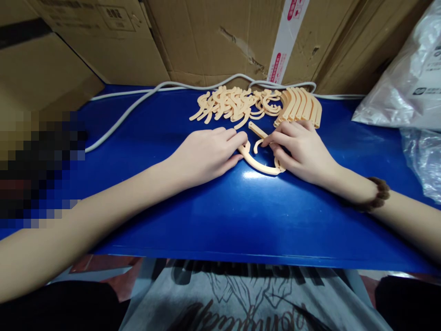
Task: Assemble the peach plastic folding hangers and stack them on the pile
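A curved beige piece (261, 166) lies on the blue table between my hands. My left hand (214, 154) has its fingers closed on the left end of this piece. At its right end, the thumb side of my right hand (296, 149) touches the piece, with the fingers bent over it. A straight beige piece (257, 130) and a small hooked piece (257, 146) reach out from beneath my right fingertips. Exactly what those fingertips pinch is hidden.
Behind my hands are a heap of curved beige pieces (227, 105), smaller curled pieces (270, 102) and a row of larger curved pieces (301, 106). A white cable (131, 108) runs along cardboard boxes (206, 41). Plastic bags (399, 87) sit at right on the blue table (220, 225).
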The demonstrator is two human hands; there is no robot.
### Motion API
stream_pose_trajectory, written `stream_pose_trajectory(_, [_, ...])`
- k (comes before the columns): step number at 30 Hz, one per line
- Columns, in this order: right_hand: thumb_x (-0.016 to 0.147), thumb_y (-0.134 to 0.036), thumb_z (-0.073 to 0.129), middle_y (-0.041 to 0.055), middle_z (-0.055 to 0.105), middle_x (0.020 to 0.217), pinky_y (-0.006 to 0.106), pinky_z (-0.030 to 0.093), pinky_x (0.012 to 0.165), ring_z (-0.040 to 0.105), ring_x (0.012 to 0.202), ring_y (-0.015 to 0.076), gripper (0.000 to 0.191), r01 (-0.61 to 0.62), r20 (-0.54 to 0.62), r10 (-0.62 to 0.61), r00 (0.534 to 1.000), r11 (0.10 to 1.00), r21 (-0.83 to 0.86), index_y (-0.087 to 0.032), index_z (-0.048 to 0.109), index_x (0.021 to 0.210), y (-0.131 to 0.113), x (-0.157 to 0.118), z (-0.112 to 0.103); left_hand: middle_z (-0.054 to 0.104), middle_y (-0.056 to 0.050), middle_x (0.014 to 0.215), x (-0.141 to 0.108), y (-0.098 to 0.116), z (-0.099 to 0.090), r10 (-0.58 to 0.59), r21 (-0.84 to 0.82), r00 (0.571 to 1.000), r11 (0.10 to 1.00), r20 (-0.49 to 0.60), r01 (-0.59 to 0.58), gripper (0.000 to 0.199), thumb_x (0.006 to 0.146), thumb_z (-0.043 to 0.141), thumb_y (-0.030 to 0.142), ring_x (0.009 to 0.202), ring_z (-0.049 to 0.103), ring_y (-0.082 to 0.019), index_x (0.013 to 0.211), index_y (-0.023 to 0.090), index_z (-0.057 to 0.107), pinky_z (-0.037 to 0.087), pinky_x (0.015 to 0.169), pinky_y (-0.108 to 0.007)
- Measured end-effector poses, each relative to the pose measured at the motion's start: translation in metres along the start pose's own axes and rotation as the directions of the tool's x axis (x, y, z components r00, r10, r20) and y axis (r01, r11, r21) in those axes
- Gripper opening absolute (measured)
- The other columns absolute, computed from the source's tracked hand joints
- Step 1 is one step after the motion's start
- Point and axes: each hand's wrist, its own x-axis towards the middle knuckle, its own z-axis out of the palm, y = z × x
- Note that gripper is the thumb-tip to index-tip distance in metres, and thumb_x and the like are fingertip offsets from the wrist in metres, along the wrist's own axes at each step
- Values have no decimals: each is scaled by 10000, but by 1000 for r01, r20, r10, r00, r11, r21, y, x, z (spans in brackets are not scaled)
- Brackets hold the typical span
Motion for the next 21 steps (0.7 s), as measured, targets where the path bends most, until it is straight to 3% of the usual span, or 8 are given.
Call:
stream_pose_trajectory(5, [999, -251, 371, 96, 662, 1005, 518, 394, 965, 606, 985, 301, 382, 41, 17, -41, 999, 999, 31, -232, 732, 1122, 2, 0, -1, 759, -68, 1064, 0, 2, -2, -28, -15, 999, 999, 23, 29, 188, 1026, 585, 253, 959, 734, -240, 1178, 160, 644, 488, 682, -290])
stream_pose_trajectory(9, [1017, -249, 355, 107, 639, 1003, 464, 440, 896, 593, 967, 288, 387, 120, 17, -121, 992, 991, 65, -200, 723, 1125, 2, 0, 0, 757, -89, 1081, -1, 3, -3, -39, -26, 999, 999, 34, 40, 208, 1023, 587, 268, 993, 725, -244, 1192, 159, 642, 496, 692, -288])
stream_pose_trajectory(16, [997, -166, 401, 115, 649, 1026, 401, 487, 809, 602, 936, 269, 351, 123, 18, -126, 992, 985, 125, -200, 727, 1124, -1, 0, 0, 762, -63, 1045, -2, 4, -1, -94, -87, 995, 992, 17, 95, 243, 1036, 555, 326, 968, 711, -225, 1208, 180, 645, 465, 669, -270])
stream_pose_trajectory(21, [1032, -202, 445, 97, 643, 999, 369, 483, 781, 597, 899, 237, 301, 222, 18, -225, 974, 969, 112, -200, 730, 1131, -3, 1, -1, 769, -62, 1092, -2, 5, -1, -132, -123, 990, 983, 41, 136, 308, 1058, 550, 375, 957, 710, -228, 1279, 182, 643, 432, 657, -284])
